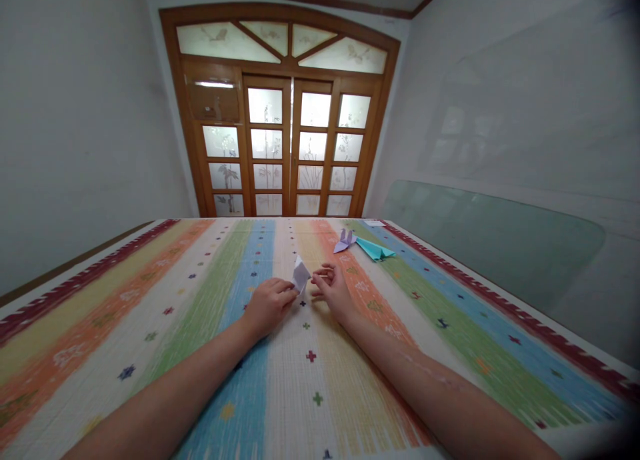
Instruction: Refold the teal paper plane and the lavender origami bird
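The white folded paper (301, 274) sits between my two hands, out over the middle of the counter (150, 313), where the striped cloth runs from a pale band into yellow and orange. It stands up off the cloth, tilted, one corner pointing up toward the door. My left hand (270, 305) is curled, and its fingertips are pressed together on the paper's lower left edge, pinching it. My right hand (331, 288) is just beside the paper on the other side, fingers bent and loosely gathered, thumb and forefinger close to each other; from this angle I cannot tell whether they actually touch the paper or stop just short of it. Both of my forearms lie low over the cloth, reaching in from the near edge.

Farther out on the counter, well apart from my hands and to the right, lie two finished folds: a purple paper figure (344, 241) on the orange stripe and a teal paper plane (374, 249) just beside it, the two nearly touching. Beyond the far edge stands a wooden glazed door (280, 147).
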The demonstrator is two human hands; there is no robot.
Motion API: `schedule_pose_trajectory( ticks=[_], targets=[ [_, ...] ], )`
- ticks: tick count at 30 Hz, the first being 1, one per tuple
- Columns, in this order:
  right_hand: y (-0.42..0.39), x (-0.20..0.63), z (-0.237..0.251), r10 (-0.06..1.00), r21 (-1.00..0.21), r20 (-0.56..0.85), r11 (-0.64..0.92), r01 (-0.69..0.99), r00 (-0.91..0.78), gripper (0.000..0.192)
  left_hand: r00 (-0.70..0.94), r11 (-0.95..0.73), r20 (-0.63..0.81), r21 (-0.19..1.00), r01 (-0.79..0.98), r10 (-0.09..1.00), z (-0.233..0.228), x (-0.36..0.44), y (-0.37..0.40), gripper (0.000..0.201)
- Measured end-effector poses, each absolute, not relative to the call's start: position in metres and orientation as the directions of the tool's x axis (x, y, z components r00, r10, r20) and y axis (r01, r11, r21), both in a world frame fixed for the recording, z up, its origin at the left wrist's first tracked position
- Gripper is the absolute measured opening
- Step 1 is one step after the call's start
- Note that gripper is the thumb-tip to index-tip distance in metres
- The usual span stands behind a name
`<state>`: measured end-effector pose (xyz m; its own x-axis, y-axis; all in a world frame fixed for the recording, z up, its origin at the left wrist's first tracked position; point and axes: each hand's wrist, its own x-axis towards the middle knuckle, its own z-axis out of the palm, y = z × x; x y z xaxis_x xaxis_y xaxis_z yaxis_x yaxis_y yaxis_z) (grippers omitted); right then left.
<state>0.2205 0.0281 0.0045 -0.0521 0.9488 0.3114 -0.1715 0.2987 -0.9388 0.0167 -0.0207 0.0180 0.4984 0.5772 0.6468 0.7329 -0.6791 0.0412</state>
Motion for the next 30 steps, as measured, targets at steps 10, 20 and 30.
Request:
schedule_pose_trajectory(
  ticks=[10, 20, 30],
  targets=[
    [0.023, 0.217, 0.005, 0.906, -0.943, 0.331, 0.314, -0.107, -0.263, 0.067, 0.68, -0.747, 0.553, -0.146, 0.648, 0.482, 0.026, 0.02, -0.026, 0.02],
    [0.022, 0.216, 0.001, 0.889, -0.919, 0.387, 0.394, -0.023, -0.245, 0.068, 0.737, -0.755, 0.516, -0.234, 0.613, 0.438, 0.032, 0.023, -0.029, 0.021],
    [0.026, 0.215, 0.002, 0.93, -0.946, 0.322, 0.308, -0.099, -0.176, 0.06, 0.643, -0.71, 0.571, -0.143, 0.69, 0.51, 0.033, 0.022, -0.032, 0.02]
  ],
)
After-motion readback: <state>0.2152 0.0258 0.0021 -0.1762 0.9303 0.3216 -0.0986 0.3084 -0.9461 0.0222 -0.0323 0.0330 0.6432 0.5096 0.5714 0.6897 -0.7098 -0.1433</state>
